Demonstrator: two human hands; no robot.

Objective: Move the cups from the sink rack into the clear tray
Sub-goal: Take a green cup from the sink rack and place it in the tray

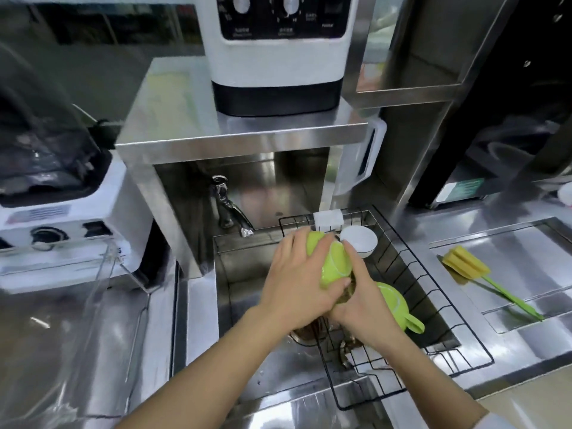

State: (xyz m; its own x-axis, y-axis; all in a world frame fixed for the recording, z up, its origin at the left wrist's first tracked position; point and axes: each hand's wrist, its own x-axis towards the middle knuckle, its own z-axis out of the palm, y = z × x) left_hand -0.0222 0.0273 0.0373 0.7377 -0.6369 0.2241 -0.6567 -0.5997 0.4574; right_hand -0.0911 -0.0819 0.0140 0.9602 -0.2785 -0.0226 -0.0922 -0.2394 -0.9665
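Left hand [294, 283], right hand [362, 308] gripping green cup [332, 261]

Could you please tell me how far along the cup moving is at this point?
Nothing looks done yet: the clear tray on the left shows no cups. In hand: both hands, left hand and right hand, grip an upturned green cup above the sink rack. Left: another green cup and a white cup in the rack.
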